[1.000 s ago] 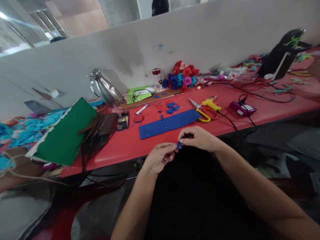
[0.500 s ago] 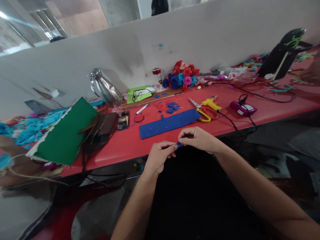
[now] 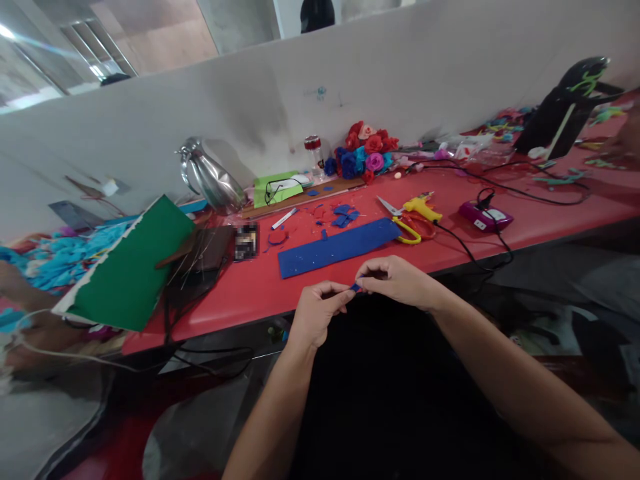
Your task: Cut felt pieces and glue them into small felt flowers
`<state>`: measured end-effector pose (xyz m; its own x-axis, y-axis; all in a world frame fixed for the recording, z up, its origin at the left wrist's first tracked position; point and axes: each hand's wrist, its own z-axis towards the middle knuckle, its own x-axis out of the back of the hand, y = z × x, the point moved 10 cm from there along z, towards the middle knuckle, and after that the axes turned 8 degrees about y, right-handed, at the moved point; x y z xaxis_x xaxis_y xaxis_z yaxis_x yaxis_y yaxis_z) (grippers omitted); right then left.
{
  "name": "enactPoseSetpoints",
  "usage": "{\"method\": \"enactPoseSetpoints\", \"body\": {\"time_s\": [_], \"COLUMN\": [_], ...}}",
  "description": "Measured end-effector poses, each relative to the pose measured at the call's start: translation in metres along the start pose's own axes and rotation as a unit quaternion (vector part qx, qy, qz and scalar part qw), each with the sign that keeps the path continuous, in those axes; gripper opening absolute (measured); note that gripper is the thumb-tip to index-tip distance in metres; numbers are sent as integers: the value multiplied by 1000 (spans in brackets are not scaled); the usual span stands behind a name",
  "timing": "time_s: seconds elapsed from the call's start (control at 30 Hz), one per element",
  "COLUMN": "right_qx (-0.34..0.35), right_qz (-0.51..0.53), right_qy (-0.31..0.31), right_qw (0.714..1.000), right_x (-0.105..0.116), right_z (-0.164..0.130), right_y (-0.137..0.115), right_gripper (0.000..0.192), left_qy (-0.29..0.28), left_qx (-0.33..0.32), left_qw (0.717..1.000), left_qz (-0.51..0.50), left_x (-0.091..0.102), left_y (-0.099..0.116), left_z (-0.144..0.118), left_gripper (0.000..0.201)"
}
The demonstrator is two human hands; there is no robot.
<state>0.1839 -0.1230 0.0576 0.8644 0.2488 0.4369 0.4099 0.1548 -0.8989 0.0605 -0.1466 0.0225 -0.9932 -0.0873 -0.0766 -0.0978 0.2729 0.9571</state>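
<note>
Left hand (image 3: 314,312) and right hand (image 3: 396,281) pinching a blue scrap (image 3: 355,287) between them, blue strip (image 3: 337,249) just beyond both hands, scissors (image 3: 397,213) beyond the right hand

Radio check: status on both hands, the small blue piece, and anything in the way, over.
Left hand and right hand pinching small blue piece, partly hidden in the grip. Blue strip lying on red table beyond them. Nothing seen blocking the hands.

Strip (image 3: 335,250) behind piece (image 3: 355,287), beside scissors (image 3: 397,213)
</note>
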Motion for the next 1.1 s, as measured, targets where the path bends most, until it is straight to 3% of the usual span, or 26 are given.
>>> {"method": "enactPoseSetpoints", "body": {"time_s": [0.33,0.67,1.1], "right_qx": [9,20,4], "right_qz": [13,28,37], "right_qy": [10,2,22], "right_qw": [1000,999,999], "right_x": [0,3,3], "right_z": [-2,-1,-2], "right_y": [-5,-6,-4], "right_gripper": [13,12,17], "left_qy": [-11,-62,-14], "left_qx": [-4,-24,-62], "left_qw": [1000,997,998], "left_qz": [14,30,24], "left_x": [-1,-10,-2], "left_y": [-1,2,10], "left_z": [0,-5,-4], "left_gripper": [22,22,19]}}
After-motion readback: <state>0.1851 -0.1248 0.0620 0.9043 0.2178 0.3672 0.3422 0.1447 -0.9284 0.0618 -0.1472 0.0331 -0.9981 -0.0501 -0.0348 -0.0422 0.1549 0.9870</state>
